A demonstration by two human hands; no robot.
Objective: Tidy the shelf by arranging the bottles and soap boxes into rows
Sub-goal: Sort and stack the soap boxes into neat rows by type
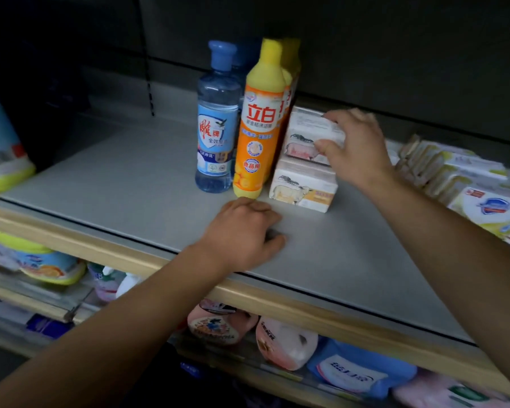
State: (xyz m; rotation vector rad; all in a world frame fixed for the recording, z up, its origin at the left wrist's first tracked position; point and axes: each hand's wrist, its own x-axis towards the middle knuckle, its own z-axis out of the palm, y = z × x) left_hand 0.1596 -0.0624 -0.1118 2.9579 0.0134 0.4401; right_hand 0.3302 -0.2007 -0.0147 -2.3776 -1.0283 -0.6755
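On the grey shelf (124,184) a clear blue bottle (217,125) and an orange-yellow bottle (259,128) stand side by side, each with a matching bottle behind it. Right of them two white soap boxes are stacked. My right hand (357,148) grips the upper soap box (306,136) by its right end, thumb on the front. The lower soap box (304,187) lies flat on the shelf. In front of the orange bottle my left hand (242,234) rests on the shelf with fingers curled, holding nothing.
More soap boxes (454,178) lie in an untidy row at the shelf's right end. A large yellow-blue container (0,142) stands at the far left. Pouches and bottles (286,343) fill the lower shelf under the wooden front edge (306,307).
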